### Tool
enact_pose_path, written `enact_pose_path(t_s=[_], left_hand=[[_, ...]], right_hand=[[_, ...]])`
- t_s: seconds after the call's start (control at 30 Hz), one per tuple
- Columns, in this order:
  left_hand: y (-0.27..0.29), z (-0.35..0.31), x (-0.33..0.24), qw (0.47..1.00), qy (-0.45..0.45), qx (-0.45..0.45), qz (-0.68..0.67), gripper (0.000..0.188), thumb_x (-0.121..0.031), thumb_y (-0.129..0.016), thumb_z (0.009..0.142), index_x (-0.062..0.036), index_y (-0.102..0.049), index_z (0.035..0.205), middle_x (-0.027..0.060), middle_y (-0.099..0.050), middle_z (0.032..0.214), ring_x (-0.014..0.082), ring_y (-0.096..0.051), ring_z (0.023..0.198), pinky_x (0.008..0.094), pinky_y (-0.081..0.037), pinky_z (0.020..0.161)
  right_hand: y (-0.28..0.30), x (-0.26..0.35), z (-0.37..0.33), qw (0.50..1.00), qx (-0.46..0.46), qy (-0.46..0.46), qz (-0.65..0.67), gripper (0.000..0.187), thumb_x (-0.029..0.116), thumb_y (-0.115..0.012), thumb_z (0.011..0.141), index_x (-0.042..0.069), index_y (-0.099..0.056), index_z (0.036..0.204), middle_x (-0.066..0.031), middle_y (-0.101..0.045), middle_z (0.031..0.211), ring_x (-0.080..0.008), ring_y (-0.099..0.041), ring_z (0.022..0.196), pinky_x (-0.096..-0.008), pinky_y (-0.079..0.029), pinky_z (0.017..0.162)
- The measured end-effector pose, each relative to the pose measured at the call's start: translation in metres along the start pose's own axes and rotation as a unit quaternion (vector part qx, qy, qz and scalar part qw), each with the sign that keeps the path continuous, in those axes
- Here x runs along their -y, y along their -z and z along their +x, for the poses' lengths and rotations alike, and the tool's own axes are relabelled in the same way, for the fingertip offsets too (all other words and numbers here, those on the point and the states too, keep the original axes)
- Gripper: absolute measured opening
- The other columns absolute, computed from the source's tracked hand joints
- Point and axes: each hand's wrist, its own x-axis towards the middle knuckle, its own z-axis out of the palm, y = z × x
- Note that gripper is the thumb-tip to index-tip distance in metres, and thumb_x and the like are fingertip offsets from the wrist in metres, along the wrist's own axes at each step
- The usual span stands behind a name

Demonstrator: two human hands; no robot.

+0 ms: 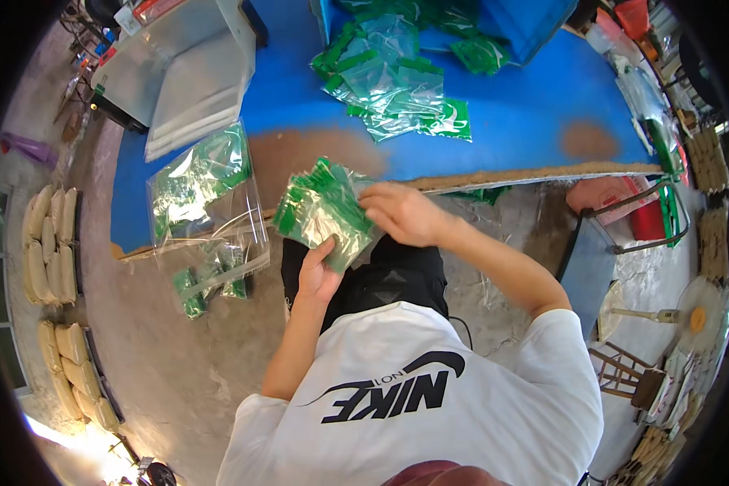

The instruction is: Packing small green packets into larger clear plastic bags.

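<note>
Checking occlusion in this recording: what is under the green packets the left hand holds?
Black trousers show past the green packets; most fingers of the left hand are covered.

Floor (154, 356): blinding glare at eight o'clock
Clear bag (206, 174): dazzling sheen, ten o'clock
Green packets (328, 211): glints catch my eye near centre
Table edge (526, 174): bowed, two o'clock

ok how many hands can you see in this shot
2: the left hand holds the lower end of a bundle of green and clear packets, and the right hand is at its right edge. Some left fingers are hidden beneath the bundle.
</note>
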Motion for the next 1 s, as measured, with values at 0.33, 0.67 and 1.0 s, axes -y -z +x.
enact_pose_path(t_s=[0.33,0.67,1.0], left_hand=[[0.01,-0.01,-0.01,0.999,-0.011,0.038,-0.035,0.054,-0.004,-0.063,0.089,-0.0019,-0.045,0.14,0.0133,-0.054,0.139,0.0307,-0.05,0.131,0.0501,-0.035,0.116],[0.022,-0.014,-0.011,0.998,0.006,0.042,-0.039,0.059,-0.007,-0.067,0.086,-0.0065,-0.045,0.141,0.014,-0.053,0.14,0.0339,-0.049,0.132,0.0577,-0.036,0.114],[0.018,-0.034,-0.031,0.998,-0.02,-0.007,0.057,0.057,-0.004,-0.068,0.085,-0.0048,-0.048,0.138,0.0088,-0.058,0.134,0.0264,-0.055,0.125,0.0445,-0.041,0.111]], right_hand=[[-0.001,-0.009,-0.007,0.982,-0.042,0.02,-0.183,0.048,0.034,-0.06,0.094,-0.003,-0.057,0.125,-0.0214,-0.054,0.132,-0.0406,-0.046,0.13,-0.0496,-0.034,0.111],[0.047,-0.033,-0.024,0.959,-0.21,-0.073,-0.179,0.048,0.026,-0.072,0.086,0.0,-0.06,0.124,-0.02,-0.06,0.127,-0.0382,-0.057,0.116,-0.0453,-0.046,0.098],[-0.021,-0.042,0.036,0.973,-0.133,-0.023,-0.186,0.04,0.035,-0.056,0.097,0.002,-0.063,0.119,-0.0197,-0.058,0.13,-0.0367,-0.054,0.122,-0.047,-0.042,0.105]])
